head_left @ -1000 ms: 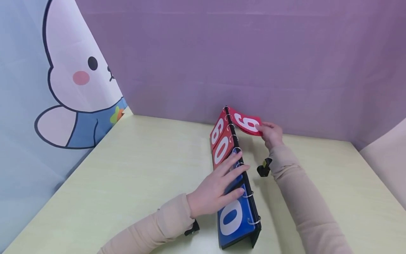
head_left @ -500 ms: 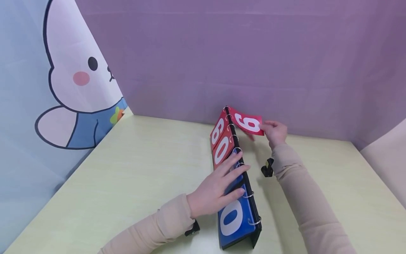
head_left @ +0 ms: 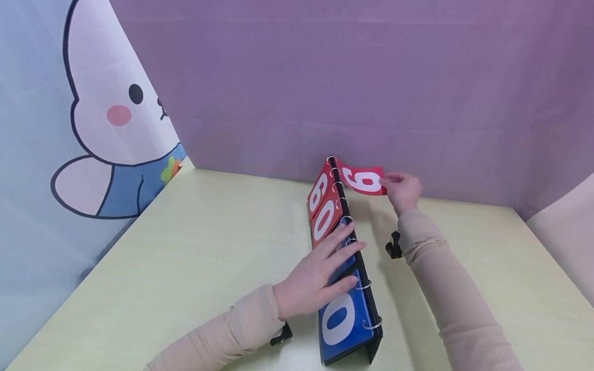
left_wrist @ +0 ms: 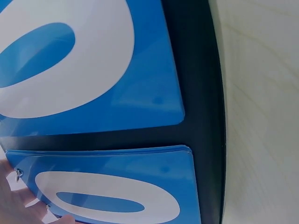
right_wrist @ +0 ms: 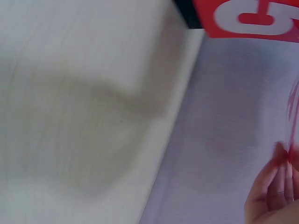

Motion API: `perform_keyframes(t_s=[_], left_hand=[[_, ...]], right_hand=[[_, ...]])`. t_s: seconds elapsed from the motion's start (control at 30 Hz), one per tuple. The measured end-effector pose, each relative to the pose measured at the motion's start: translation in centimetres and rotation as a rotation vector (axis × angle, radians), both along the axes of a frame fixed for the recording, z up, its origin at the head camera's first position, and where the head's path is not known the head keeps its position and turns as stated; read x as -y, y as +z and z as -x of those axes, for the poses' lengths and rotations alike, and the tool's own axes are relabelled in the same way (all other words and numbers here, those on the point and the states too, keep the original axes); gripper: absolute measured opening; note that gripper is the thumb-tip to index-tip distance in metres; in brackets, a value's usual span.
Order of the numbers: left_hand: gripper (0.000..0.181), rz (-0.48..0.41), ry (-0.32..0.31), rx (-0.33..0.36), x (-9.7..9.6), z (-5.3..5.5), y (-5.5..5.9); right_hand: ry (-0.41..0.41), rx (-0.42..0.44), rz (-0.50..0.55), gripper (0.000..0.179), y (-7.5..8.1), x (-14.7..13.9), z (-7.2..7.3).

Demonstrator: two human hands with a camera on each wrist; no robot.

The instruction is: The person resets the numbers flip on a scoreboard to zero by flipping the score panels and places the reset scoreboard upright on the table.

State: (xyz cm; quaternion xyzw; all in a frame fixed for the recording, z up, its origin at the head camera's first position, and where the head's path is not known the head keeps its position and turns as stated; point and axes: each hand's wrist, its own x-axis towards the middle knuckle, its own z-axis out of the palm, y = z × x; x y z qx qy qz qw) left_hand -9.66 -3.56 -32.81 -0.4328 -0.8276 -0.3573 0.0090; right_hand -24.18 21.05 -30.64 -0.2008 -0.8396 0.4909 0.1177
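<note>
A tabletop flip scoreboard (head_left: 352, 247) stands like a tent, its ringed spine running away from me. My left hand (head_left: 315, 281) lies over the blue half, fingers fairly straight, fingertips at the spine; part of the blue cards is hidden under it. Blue cards with white zeros (left_wrist: 103, 198) fill much of the left wrist view. At the far end, my right hand (head_left: 402, 191) pinches the outer edge of a red number card (head_left: 362, 180), holding it out from the rings on the right side. Another red card (right_wrist: 252, 18) hangs against the board in the right wrist view.
Red cards (head_left: 323, 219) reading 6 and 0 face left on the board. The pale table (head_left: 209, 247) extends on both sides. A purple cloth (head_left: 352, 77) rises right behind the board's far end, and a rabbit-print cloth (head_left: 116, 134) hangs at left.
My right hand has moved slightly right with the red card. Another red card under it has dropped away from the fingers. My left hand and the scoreboard have stayed put.
</note>
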Motion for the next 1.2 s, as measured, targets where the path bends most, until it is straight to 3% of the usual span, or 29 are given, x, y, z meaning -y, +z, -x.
perform_keyframes(t_s=[0.23,0.33,0.4,0.53,0.63,0.8,0.93,1.2], left_hand=[[0.057,0.008,0.004,0.007,0.0,0.0,0.0],[0.058,0.012,0.007,0.012,0.1,-0.1,0.1],[0.058,0.013,0.008,0.013,0.1,-0.1,0.1],[0.059,0.010,0.008,0.016,0.1,0.0,0.0],[0.058,0.014,0.005,0.011,0.0,0.1,-0.1],[0.059,0.015,-0.003,0.005,-0.1,0.2,-0.2],[0.058,0.010,-0.007,-0.002,-0.1,0.2,-0.2],[0.056,-0.013,-0.017,-0.034,-0.1,0.3,-0.2]], right_hand=[[-0.012,-0.240,0.595,0.060,2.3,0.3,0.7],[0.040,-0.304,0.705,0.067,3.2,1.0,0.6],[0.101,-0.305,0.702,0.065,3.5,1.7,0.5],[0.272,-0.221,0.531,0.055,3.1,2.9,0.2],[0.420,-0.150,0.340,0.052,2.5,3.4,0.0],[0.586,-0.143,0.159,0.054,1.9,4.4,-0.3],[0.609,-0.178,0.112,0.053,2.0,5.3,-0.3],[0.525,-0.244,-0.129,0.034,2.5,6.2,-0.1]])
